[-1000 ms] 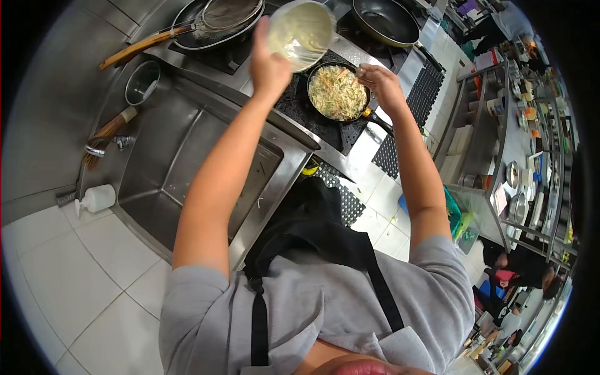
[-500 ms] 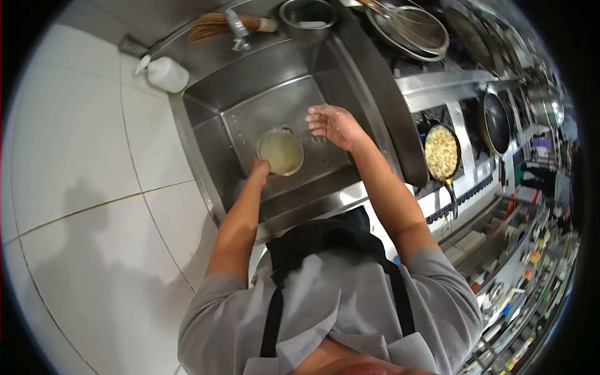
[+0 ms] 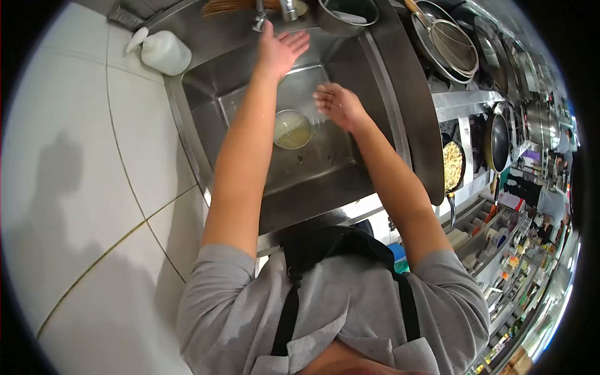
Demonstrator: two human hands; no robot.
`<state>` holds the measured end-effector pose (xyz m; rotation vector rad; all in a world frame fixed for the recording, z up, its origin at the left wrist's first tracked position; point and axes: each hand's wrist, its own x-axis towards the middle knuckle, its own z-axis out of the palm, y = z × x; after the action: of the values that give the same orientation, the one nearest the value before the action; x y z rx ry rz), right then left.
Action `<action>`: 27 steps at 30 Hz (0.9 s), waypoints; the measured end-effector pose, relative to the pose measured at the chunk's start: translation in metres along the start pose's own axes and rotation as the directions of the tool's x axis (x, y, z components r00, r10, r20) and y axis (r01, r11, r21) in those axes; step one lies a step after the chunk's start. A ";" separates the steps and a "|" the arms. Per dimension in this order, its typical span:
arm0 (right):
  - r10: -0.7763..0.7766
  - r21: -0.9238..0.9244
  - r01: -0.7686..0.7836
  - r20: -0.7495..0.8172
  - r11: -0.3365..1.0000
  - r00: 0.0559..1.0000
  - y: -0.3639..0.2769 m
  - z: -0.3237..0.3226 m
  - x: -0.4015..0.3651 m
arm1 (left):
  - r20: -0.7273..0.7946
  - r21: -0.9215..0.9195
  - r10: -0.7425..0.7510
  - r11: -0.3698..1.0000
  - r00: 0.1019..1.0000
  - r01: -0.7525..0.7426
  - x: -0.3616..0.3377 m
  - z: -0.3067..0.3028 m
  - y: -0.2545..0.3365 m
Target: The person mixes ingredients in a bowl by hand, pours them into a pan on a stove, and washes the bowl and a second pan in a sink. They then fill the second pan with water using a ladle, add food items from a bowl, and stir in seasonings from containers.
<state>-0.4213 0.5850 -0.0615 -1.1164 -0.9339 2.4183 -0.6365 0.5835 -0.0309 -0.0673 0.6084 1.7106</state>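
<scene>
My left hand (image 3: 281, 53) is stretched out at the back of the sink, fingers spread, right by the metal faucet (image 3: 260, 20). It holds nothing. Over the right half of the basin hovers my right hand (image 3: 339, 106), with loosely bent, slightly blurred fingers and nothing in them. Between my forearms, a round metal bowl (image 3: 292, 129) rests on the floor of the steel sink (image 3: 265, 215), cloudy pale liquid inside it.
A white pump bottle (image 3: 165, 53) stands at the sink's back left corner. Behind the basin are a broom-like brush (image 3: 234, 6) and a metal container (image 3: 349, 17). To the right, a pan of food (image 3: 453, 165) sits on the stove, near a strainer (image 3: 454, 47). A person (image 3: 550, 203) is far off.
My left hand has let go of the bowl and moved up to the faucet, its fingers spreading. My right hand stays raised over the basin. The view has shifted.
</scene>
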 end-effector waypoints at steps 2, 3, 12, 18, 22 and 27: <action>-0.079 -0.005 0.080 0.078 0.997 0.994 -0.007 0.017 0.004 | 0.197 -0.537 -0.060 0.828 0.979 0.159 0.013 0.010 0.022; -0.131 -0.029 0.134 0.096 0.991 0.987 -0.018 0.029 0.007 | 0.184 -0.528 -0.035 0.839 0.982 0.129 0.001 0.022 0.037; -0.412 -0.219 0.385 -0.092 0.896 0.907 -0.058 0.114 0.055 | -0.096 0.325 0.180 0.935 0.979 -0.140 -0.034 0.006 0.018; -0.565 -0.493 0.421 -0.188 0.762 0.803 -0.067 0.126 0.057 | 0.230 0.045 -0.084 0.996 0.970 0.076 -0.019 -0.005 -0.026; -0.613 -0.574 0.420 -0.188 0.702 0.767 -0.064 0.133 0.065 | 0.071 0.129 0.081 0.988 0.994 -0.090 0.004 -0.001 -0.020; -0.659 -0.663 0.403 -0.184 0.631 0.730 -0.062 0.137 0.077 | 0.117 0.220 0.080 0.970 0.990 -0.105 0.000 -0.007 -0.020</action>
<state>-0.5752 0.6124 0.0037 -1.2210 -1.6365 1.3334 -0.6195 0.5822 -0.0444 0.2164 0.7312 1.7115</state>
